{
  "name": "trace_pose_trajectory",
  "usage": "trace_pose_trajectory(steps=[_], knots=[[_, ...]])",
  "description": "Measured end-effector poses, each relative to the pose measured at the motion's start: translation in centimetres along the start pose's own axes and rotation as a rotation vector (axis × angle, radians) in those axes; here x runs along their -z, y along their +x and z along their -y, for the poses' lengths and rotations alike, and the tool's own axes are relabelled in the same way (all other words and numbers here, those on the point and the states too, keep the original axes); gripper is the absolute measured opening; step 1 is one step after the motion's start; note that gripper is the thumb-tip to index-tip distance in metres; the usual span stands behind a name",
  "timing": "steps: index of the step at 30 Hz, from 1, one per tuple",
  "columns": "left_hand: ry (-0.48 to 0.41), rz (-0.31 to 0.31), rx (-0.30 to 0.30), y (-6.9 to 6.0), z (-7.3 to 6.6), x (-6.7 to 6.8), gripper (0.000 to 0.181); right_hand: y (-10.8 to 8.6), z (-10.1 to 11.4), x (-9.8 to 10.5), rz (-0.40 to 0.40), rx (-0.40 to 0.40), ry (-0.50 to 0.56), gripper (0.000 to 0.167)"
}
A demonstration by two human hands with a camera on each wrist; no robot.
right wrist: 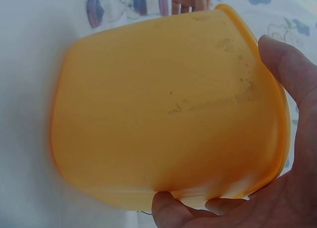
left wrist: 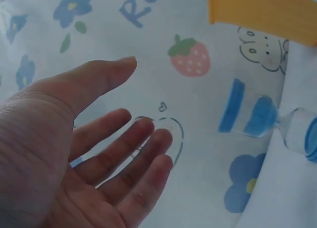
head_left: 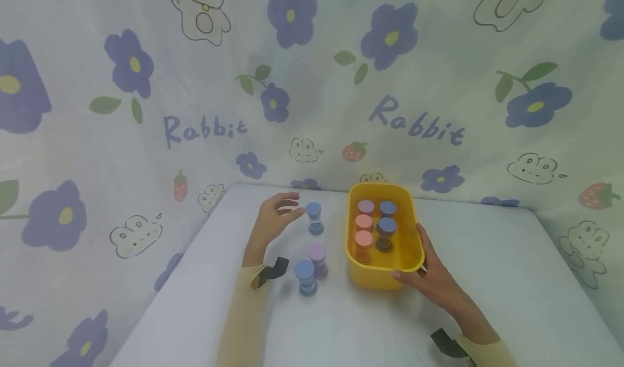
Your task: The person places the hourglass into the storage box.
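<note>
My left hand [head_left: 274, 220] is empty, its fingers apart and loosely bent, just left of a light-blue-capped hourglass [head_left: 314, 218]. In the left wrist view the palm and fingers [left wrist: 141, 188] face that hourglass [left wrist: 262, 114] across a gap. My right hand [head_left: 436, 280] grips the near right corner of a yellow plastic bin [head_left: 375, 278], its thumb at the rim and fingers along the outer side. Inside stand several hourglasses with pink [head_left: 363, 239], purple [head_left: 366, 207] and dark blue [head_left: 387, 226] caps, grouped toward the bin's left and far part.
Nearer on the white table [head_left: 312, 334], a purple-capped hourglass [head_left: 317, 253] and a blue-capped hourglass [head_left: 305, 270] stand close together, left of the bin. A patterned cloth [head_left: 312, 85] with flowers and rabbits hangs behind the table.
</note>
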State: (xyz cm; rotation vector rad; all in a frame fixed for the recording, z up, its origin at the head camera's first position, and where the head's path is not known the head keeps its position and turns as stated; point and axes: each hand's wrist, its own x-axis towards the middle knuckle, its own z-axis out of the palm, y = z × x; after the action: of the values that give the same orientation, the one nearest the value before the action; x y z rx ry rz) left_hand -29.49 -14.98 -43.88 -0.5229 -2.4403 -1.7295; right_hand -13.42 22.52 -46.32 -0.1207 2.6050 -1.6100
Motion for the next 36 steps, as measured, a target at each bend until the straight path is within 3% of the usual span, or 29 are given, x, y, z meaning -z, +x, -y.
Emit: trace_pose_trajectory(steps=[6,17,25,36], knots=[[0.024,-0.015,0.035,0.4,1.7,-0.5,0.050,0.0,0.1,0.0,-0.006,0.004,-0.010,0.118],[-0.070,0.015,0.070,1.0,4.7,-1.5,0.059,0.0,0.1,-0.1,-0.006,-0.021,-0.019,0.120],[-0.039,0.034,0.150,0.7,5.1,-2.3,0.064,0.0,-0.1,-0.2,-0.005,-0.013,-0.007,0.118],[-0.032,0.065,0.161,0.8,5.5,-3.1,0.064,0.0,0.0,-0.3,-0.010,-0.018,-0.013,0.119]])
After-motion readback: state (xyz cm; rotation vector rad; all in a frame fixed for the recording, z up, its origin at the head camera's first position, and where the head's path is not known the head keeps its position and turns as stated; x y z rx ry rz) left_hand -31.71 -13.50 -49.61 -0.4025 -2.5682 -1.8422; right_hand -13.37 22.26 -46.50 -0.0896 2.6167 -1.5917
